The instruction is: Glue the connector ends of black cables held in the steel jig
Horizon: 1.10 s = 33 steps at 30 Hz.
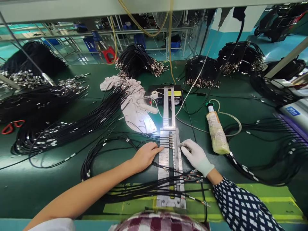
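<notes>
Cables (166,143) lie side by side in the slots of a metal jig (168,160), which runs lengthwise down the middle of the green counter (72,179); their metal ends sit in a row across the jig's central channel, lit by a bright light just above. More cables (154,187) cross the jig's near end, with connectors splayed to the right.

The left hand (145,155) is bare and rests flat on the counter at the jig's left edge, fingers stretched out, the fingertips touching the slotted cables; its grip is released and grasps nothing. The right hand (196,156), in a white glove, lies at the jig's right edge with the forefinger pressing on the rail beside the connector row. Its grip looks loose and empty, though the curled fingers hide the palm.

A wrapped tube (217,134) with a hose lies on the counter just right of the gloved hand. A white cloth (134,106) lies up and left of the jig, and a small black box (166,93) sits at the jig's far end. Bundles of black cable (55,128) are heaped across the left and far side of the counter. Red scissors (11,126) lie at the left edge.
</notes>
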Each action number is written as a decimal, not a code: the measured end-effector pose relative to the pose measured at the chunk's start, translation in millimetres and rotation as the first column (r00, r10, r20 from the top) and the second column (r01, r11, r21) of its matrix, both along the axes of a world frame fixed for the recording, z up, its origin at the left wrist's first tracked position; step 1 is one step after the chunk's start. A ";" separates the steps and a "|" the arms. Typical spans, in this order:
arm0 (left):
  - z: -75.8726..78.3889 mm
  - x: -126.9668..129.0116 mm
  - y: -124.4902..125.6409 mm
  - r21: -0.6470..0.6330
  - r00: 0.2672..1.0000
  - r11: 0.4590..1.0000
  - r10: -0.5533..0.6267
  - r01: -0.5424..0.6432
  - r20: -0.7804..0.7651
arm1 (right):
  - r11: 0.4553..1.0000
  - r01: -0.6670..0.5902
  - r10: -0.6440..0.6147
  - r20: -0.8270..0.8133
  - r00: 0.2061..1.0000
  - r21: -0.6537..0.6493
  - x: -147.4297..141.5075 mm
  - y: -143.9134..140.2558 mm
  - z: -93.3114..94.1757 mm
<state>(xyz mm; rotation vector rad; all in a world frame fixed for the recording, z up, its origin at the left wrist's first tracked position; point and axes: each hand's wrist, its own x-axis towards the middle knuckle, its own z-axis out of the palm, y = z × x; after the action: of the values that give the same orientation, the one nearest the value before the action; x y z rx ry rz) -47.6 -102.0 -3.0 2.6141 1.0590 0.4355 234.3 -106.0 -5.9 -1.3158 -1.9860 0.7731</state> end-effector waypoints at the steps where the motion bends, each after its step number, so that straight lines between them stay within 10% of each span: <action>1: 6.9 -3.3 -1.3 -0.069 1.000 0.998 -0.012 0.014 0.026 | 1.000 -0.003 0.003 -0.003 1.000 0.003 0.1 -0.3 0.4; 5: 31.1 -23.1 -14.3 -0.324 0.990 0.939 -0.086 0.117 0.109 | 1.000 -0.004 0.004 0.004 1.000 0.011 0.9 -1.3 0.9; 10: 30.0 -29.5 -26.8 -0.495 0.962 0.868 0.118 0.021 0.246 | 1.000 0.006 -0.006 -0.010 1.000 0.004 1.6 0.1 -3.7; 20: 5.2 3.1 -4.4 0.036 0.985 0.997 0.056 -0.062 0.161 | 1.000 0.005 -0.005 -0.032 0.999 0.000 0.7 -1.5 -2.0; 33: -0.2 2.5 5.6 0.142 0.985 0.987 -0.092 0.072 0.143 | 1.000 0.007 -0.008 -0.019 1.000 -0.015 0.8 -2.0 -3.7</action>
<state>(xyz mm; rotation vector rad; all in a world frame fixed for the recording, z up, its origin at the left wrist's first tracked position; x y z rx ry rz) -45.1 -96.4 -3.2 2.6817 0.8990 0.6942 235.1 -108.1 -9.6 -1.3189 -1.9625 0.7961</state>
